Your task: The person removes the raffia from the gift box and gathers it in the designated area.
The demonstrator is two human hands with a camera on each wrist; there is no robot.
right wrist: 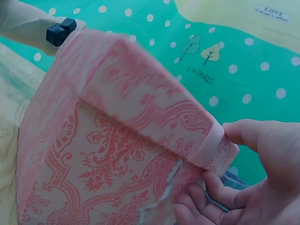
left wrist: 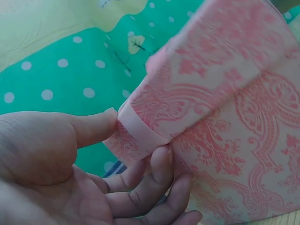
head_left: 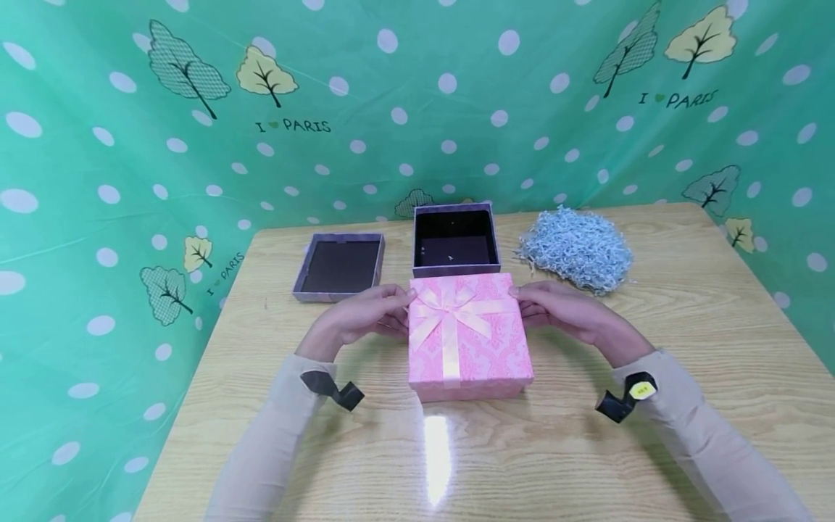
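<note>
A pink patterned gift box (head_left: 472, 394) stands on the table in front of the person. Its lid (head_left: 485, 355) carries a pale pink ribbon bow (head_left: 449, 309) and sits over the box's upper part. My left hand (head_left: 365, 313) pinches the lid's left side near the far corner, thumb at the top edge and fingers at the lower rim. On the opposite side, my right hand (head_left: 566, 310) grips the lid the same way, over the ribbon band (right wrist: 209, 144). A pale blue paper strand (right wrist: 161, 199) lies against the box wall in the right wrist view.
Behind the gift box is an uncovered purple-grey box (head_left: 457, 270) with a dark inside. A matching shallow lid (head_left: 316, 296) lies upside down to its left. A heap of light blue shredded paper (head_left: 577, 246) lies at the right. Green dotted cloth (head_left: 365, 65) hangs around the wooden table (head_left: 535, 464).
</note>
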